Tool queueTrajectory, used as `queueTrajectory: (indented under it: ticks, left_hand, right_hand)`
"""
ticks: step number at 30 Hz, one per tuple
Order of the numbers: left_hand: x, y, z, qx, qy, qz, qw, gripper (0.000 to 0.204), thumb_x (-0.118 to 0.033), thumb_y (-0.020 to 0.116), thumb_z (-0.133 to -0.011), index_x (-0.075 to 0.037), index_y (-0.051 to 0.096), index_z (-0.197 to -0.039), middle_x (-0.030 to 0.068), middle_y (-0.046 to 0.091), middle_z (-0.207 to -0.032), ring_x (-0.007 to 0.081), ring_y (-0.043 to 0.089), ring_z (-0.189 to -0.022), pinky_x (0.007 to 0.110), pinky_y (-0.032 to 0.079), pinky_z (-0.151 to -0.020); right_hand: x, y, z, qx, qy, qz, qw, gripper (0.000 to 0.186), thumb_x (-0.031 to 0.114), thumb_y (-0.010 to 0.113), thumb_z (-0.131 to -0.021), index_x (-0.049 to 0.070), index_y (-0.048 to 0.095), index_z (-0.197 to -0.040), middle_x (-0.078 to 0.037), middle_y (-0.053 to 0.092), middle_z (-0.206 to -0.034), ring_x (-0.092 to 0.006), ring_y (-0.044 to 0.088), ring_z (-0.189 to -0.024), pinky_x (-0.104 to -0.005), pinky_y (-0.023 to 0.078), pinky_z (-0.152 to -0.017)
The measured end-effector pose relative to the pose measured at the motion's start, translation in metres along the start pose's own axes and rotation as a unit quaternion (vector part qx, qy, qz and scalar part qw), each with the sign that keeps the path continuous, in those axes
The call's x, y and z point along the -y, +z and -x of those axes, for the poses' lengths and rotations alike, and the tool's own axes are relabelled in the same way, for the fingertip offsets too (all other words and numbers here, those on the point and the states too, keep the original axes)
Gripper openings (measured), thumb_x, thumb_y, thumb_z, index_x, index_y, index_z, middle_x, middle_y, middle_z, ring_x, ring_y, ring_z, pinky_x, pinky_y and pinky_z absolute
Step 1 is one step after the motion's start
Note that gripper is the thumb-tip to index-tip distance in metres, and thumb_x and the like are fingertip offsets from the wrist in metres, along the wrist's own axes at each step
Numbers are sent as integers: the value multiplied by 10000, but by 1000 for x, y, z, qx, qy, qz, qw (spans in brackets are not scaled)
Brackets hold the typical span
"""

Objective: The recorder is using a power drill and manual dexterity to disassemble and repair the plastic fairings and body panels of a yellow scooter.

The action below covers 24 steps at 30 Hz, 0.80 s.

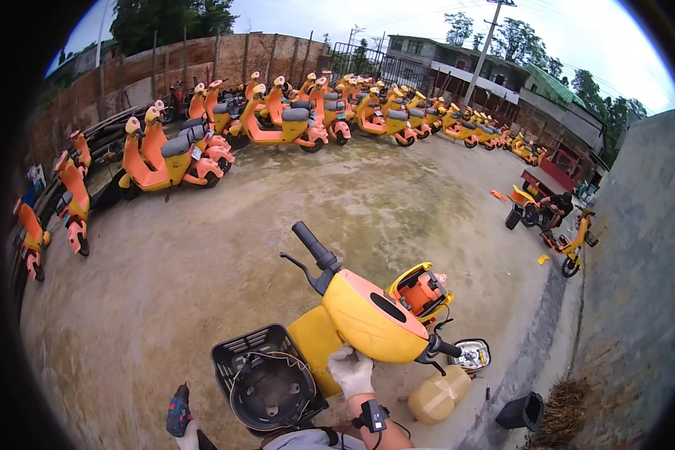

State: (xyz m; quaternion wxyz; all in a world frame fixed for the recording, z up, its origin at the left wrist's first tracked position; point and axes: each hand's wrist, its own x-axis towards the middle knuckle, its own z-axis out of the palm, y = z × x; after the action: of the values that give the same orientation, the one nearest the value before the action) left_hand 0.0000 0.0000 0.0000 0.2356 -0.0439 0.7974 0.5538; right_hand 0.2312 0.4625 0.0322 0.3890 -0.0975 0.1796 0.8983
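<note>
At the lower left edge my left hand (189,436), gloved, is wrapped round a blue and black cordless drill (178,413) with its tip pointing up. My right hand (350,370), in a white glove, is at the near lower edge of a scooter's yellow and pink handlebar cover (375,315). Its fingers are curled together; whatever they pinch is hidden. A black grip (315,246) with its lever sticks out far left of the cover, another grip (448,348) on the right. Beneath stands a yellow front panel (312,341). Left of my right hand a black basket (226,361) holds an upturned black helmet (268,394).
On the ground at right lie a tan taped bundle (436,395), a white-lined part (472,354) and a black bin (519,412). Beyond the handlebar is an opened yellow shell (409,279). Scooters (277,124) line the back; a person (559,208) crouches by one near the right wall (637,247).
</note>
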Motion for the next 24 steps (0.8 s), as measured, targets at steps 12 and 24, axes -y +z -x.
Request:
queueTrajectory:
  ticks: [12, 24]
  left_hand:
    - [69, -14, 21, 43, 183, -132, 973, 484, -129, 684, -858, 26, 558, -1300, 139, 589, -1308, 234, 540, -1192, 349, 429, -1015]
    - [-23, 15, 36, -88, 140, -115, 979, 212, -121, 604, -869, -57, 650, -1066, 67, 658, -873, 191, 644, -832, 349, 515, -777]
  right_hand:
    - [4, 22, 14, -96, 20, 63, 993, 199, 296, 542, -995, 134, 653, -1025, -17, 713, -872, -115, 641, -641, -274, 555, -544]
    - [18, 31, 21, -152, -28, 250, 956, 122, 258, 566, -998, 158, 634, -985, 34, 680, -829, -95, 586, -607, -262, 513, -546]
